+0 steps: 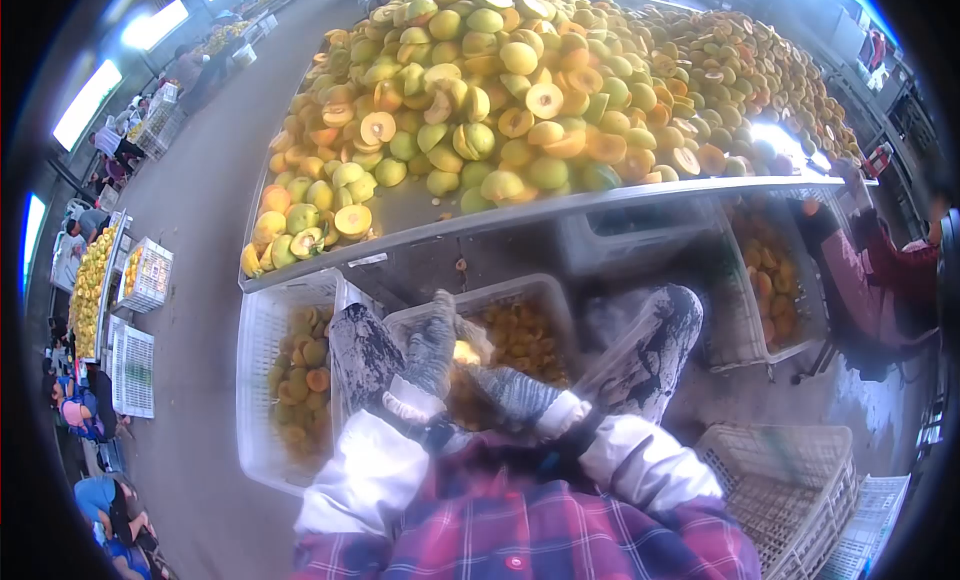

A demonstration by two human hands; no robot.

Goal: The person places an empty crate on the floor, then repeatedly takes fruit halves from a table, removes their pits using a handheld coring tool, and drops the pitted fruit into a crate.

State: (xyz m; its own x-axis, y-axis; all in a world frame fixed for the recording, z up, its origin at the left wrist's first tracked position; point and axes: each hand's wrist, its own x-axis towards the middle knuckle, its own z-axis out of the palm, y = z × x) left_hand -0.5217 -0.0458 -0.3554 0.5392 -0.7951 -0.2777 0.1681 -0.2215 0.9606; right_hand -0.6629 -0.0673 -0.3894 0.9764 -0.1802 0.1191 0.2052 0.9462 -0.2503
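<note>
Both hands wear grey gloves and meet low between my knees, over a crate of fruit pieces (522, 330). My left hand (433, 345) points upward beside a yellow fruit (466, 353), its fingers closed around something partly hidden. From the right, my right hand (505, 388) reaches to the same fruit, its fingertips blurred and hard to make out. Ahead, a metal table (420, 218) bears a large heap of whole and halved green-yellow fruit (480, 80).
A white crate with fruit (262, 380) stands at my left, another crate of fruit (770, 280) under the table at right. Empty crates (790, 480) lie lower right. A co-worker (875, 270) sits at far right; more people and tables are at far left.
</note>
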